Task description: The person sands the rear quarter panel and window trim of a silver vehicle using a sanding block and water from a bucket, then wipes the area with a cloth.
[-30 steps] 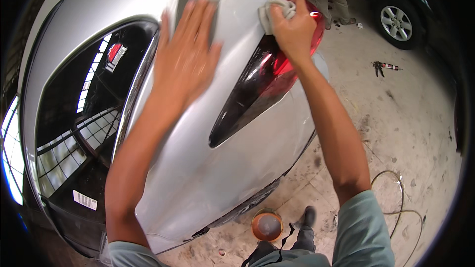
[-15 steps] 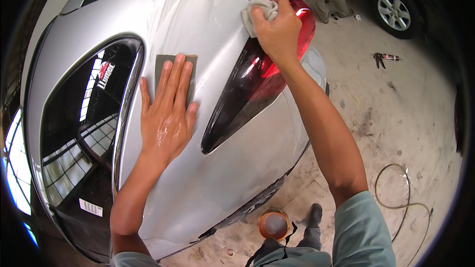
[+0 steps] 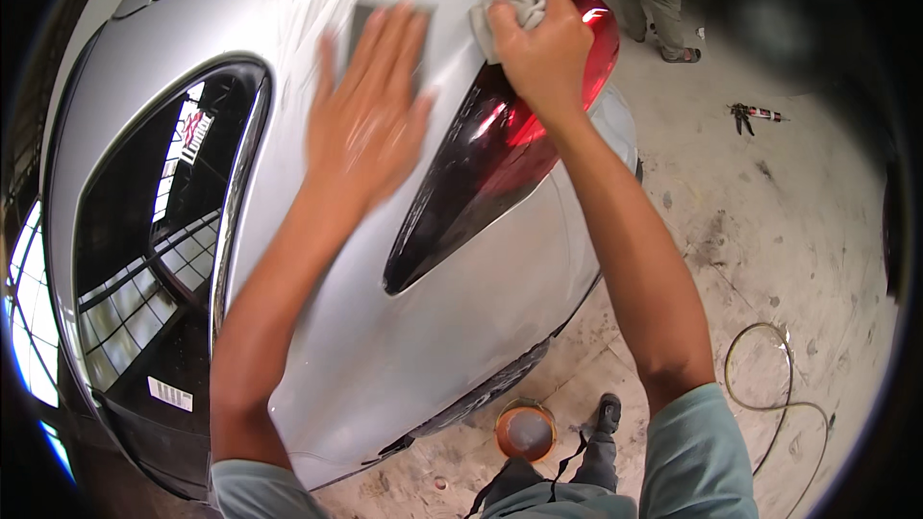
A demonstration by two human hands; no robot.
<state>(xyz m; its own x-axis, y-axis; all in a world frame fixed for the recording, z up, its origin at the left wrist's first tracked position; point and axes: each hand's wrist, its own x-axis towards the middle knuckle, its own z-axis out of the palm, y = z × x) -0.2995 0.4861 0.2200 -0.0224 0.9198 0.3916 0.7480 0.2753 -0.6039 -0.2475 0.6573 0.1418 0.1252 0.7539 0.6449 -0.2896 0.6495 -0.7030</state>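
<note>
Probably light, bendy: dark-grey rectangular thin sheet point(image 3: 360, 27) under their flat left hand point(image 3: 370, 139); take it by edges. Right hand point(image 3: 550, 46) clutches soft-looking crumpled pale-grey cloth point(image 3: 484, 29); grab mid-wad.

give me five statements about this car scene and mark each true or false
1. The left hand lies over a dark flat sheet on the silver car panel. True.
2. The right hand holds a bunched pale cloth by the tail light. True.
3. A blue bucket stands on the ground. False: the bucket is orange.
4. A caulking gun lies on the car. False: the caulking gun is on the floor.
5. Both visible sleeves are bright red. False: the sleeves are grey-green.
</note>
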